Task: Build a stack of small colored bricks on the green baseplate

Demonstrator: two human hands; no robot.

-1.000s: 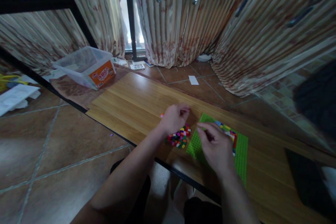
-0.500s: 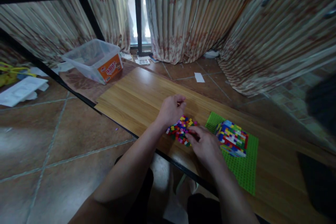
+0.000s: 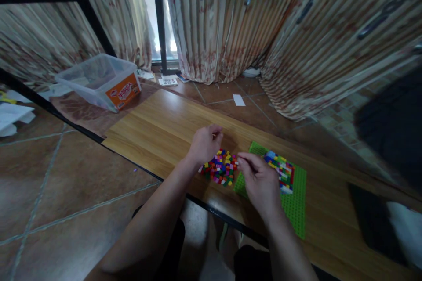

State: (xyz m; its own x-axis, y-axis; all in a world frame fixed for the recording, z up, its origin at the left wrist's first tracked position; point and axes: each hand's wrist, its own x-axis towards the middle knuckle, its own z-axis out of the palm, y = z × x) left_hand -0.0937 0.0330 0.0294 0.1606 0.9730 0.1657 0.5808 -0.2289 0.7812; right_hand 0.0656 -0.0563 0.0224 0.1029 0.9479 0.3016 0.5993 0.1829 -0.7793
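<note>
A loose pile of small colourful toy bricks [image 3: 219, 169] lies on the wooden bench top. My left hand [image 3: 205, 142] hovers at the pile's far left edge, fingers curled in; what they hold, if anything, is too small to name. At the right side of the pile, my right hand [image 3: 260, 178] pinches a small pale toy brick [image 3: 236, 163] between thumb and forefinger. Beyond that hand, a block built of many-coloured bricks [image 3: 284, 169] stands on a green studded baseplate [image 3: 298, 202]. My right hand and forearm cover part of both.
A clear plastic tub [image 3: 95, 77] with an orange label stands at the bench's far left end. A dark flat object [image 3: 372, 219] lies on the right. Patterned curtains [image 3: 227, 30] hang behind, and a black metal frame [image 3: 89, 22] rises at left.
My right hand has drawn back from inside the pile to its right edge, nearer the built block. My left hand keeps its curled pose. The whole view has shifted, so things appear further left.
</note>
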